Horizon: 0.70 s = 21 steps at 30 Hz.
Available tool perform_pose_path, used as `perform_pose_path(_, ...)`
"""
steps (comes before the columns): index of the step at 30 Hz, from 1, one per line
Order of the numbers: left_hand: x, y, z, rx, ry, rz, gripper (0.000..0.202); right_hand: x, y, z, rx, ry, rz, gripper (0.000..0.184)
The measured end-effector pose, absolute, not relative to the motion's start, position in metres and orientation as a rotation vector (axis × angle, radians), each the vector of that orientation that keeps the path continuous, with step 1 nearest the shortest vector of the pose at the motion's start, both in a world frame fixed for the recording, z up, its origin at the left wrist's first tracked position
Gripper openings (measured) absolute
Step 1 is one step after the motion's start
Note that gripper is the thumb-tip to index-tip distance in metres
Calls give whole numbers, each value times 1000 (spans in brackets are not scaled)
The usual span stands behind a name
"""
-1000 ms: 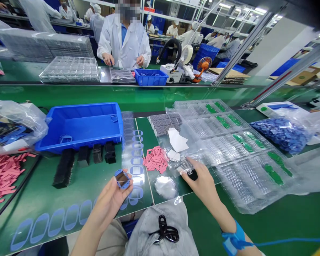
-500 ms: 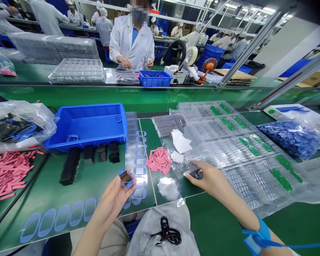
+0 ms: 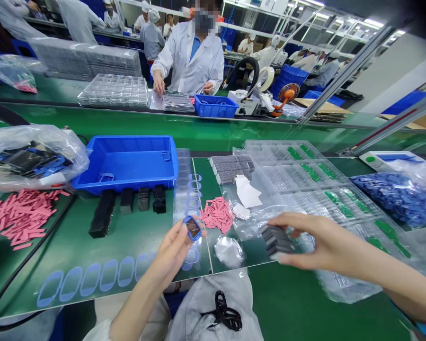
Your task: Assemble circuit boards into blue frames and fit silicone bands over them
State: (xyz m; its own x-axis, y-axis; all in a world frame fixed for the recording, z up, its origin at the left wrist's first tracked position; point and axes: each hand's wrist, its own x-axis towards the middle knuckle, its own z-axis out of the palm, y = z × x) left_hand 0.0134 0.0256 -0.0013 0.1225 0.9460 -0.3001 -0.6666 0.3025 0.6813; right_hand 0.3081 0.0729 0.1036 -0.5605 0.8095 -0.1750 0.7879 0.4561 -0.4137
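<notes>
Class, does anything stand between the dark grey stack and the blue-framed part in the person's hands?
Nothing visible stands between the dark grey stack in the right hand and the blue-framed part in the left hand. The pink strips and shiny clear plastic lie on the tabletop, apparently lower.

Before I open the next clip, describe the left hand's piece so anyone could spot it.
From the big blue bin, look down and right to the left hand. It holds a small blue-framed piece. Unlike the flat, pale-blue rings nearby, it has a dark brownish middle.
</notes>
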Motion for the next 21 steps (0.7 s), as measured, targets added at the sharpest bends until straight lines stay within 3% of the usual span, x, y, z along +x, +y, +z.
perform_pose_path(4, 32, 39, -6, 445, 868, 1361, 38, 260, 125, 101, -1136, -2837, 306, 47)
perform_pose_path(13, 34, 25, -22, 405, 1003, 1549, 41, 183, 212, 49, -646, -3196, 48, 34)
perform_pose_path(21, 35, 26, -19, 412, 986, 1558, 39, 169, 227, 41, -233, -3367, -247, 23)
